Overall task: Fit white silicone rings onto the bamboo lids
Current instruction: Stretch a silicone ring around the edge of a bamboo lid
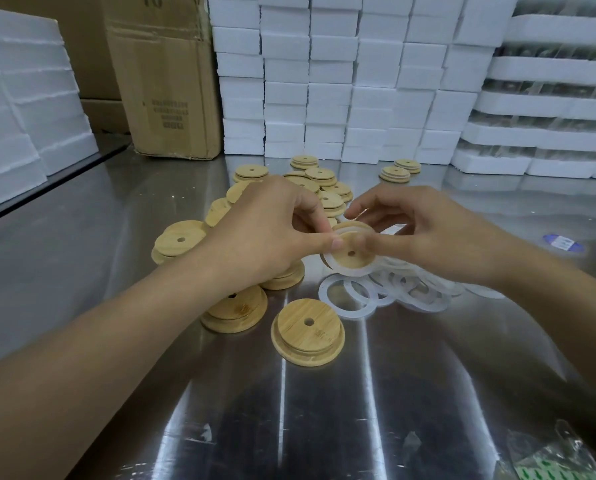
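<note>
The steel table lay bare toward its near edge and was walled at the back by stacked foam boxes. Bamboo lids were heaped at left, with loose silicone rings at right. Above the gap between them, the left hand and right hand both pinched the held lid. It was tilted, its stepped face and hole toward the camera, with a white ring around its step.

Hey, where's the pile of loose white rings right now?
In the head view, the pile of loose white rings lies on the steel table right of centre, just below the right hand.
</note>
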`<state>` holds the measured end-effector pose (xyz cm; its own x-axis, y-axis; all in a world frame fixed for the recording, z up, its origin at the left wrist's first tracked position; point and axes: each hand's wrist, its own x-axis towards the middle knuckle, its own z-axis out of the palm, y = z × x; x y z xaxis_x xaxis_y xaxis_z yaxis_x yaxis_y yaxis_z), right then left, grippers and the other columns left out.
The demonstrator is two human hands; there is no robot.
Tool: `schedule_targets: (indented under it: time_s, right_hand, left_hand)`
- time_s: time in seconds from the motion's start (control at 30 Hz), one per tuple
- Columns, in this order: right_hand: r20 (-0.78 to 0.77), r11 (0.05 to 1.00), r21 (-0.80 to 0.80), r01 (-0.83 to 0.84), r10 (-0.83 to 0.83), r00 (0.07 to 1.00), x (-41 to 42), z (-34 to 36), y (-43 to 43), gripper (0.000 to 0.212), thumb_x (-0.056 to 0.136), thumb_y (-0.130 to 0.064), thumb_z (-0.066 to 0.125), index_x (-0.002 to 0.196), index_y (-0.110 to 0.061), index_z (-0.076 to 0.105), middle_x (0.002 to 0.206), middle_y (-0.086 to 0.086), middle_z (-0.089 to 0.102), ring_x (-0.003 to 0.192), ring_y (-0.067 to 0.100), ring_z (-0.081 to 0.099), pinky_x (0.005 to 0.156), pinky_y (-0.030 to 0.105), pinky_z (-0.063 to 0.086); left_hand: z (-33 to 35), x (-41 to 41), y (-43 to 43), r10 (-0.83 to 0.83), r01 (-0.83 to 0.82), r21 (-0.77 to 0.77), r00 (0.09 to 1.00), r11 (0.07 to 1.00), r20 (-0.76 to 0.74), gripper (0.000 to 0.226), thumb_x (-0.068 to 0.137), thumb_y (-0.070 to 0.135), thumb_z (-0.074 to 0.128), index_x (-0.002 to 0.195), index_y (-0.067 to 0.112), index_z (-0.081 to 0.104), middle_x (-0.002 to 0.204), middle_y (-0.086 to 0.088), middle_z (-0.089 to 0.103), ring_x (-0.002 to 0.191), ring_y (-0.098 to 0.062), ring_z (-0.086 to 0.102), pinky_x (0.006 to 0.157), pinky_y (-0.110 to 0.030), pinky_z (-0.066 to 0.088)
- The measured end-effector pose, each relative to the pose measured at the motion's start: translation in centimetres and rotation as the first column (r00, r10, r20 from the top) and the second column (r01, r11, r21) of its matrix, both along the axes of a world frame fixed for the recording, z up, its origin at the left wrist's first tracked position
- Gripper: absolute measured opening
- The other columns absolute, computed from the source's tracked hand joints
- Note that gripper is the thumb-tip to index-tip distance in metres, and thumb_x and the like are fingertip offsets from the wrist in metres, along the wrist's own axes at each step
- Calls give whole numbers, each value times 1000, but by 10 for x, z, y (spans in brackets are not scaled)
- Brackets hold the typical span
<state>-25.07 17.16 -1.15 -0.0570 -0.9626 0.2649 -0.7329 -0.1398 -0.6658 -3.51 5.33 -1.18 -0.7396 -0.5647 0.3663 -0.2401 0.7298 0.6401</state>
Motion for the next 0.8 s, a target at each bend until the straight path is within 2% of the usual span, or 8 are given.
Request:
schedule_targets:
  time_s: [0.07,0.17,0.3,0.37,0.47,0.57,0.67,0.8]
  right_hand:
    - [-76,998,-46,-33,29,997,8,-2,-1,23,94,-39,76,116,-31,75,102,-13,78,101,7,73,82,21,57]
    - [-80,994,-95,-47,40,996,12,-5,-3,19,96,-35,75,112,-26,80,100,-10,80,96,11,75,85,27,58]
    - [28,990,-143,9,-5,1000,8,-5,-4,15,96,-25,77,109,-21,81,99,-4,81,95,16,76,92,39,59]
    - [116,989,-149,5,13,993,7,-3,-2,17,95,-22,77,110,-17,81,101,-2,82,98,18,77,93,34,61]
    - [287,989,-148,-17,59,956,3,5,2,22,94,-20,75,114,-13,80,105,5,82,101,23,78,89,30,61]
    - [381,987,-158,28,35,924,-1,10,3,28,89,-29,76,114,-17,81,108,6,81,105,27,76,92,45,57]
    - [387,988,-145,46,14,922,4,5,1,26,88,-34,77,110,-22,83,105,6,82,104,31,77,96,54,57]
    - [419,982,-153,107,-34,907,6,1,-2,21,88,-38,77,106,-27,83,101,2,82,95,17,77,84,41,59]
  left_hand:
    - [0,0,2,-3,3,-24,1000,1000,-2,18,82,43,88,75,28,81,73,16,78,74,0,74,66,-15,58]
    - [0,1,1,-2,2,-24,1000,1000,5,18,83,44,89,77,28,80,75,16,78,76,2,74,70,-16,59]
    - [0,1,-2,2,-1,-11,999,1000,47,13,84,31,91,78,26,81,76,14,78,75,2,74,69,-14,56]
    - [2,2,-4,-26,24,63,999,998,35,12,86,28,90,79,22,83,77,9,79,72,-1,74,68,-19,56]
    - [8,6,-9,-71,72,236,997,969,-14,16,86,28,89,84,13,85,74,0,79,56,-3,60,56,-18,45]
    - [11,9,-13,-82,95,322,995,942,-52,18,84,31,89,86,14,85,72,0,78,55,1,57,55,-12,41]
    - [9,9,-9,-77,90,294,995,951,-56,17,81,35,91,85,18,86,76,-10,78,58,-5,53,56,-19,40]
    - [5,8,-12,1,29,309,995,950,-96,20,79,43,91,83,25,86,68,-4,71,58,-8,51,56,-26,40]
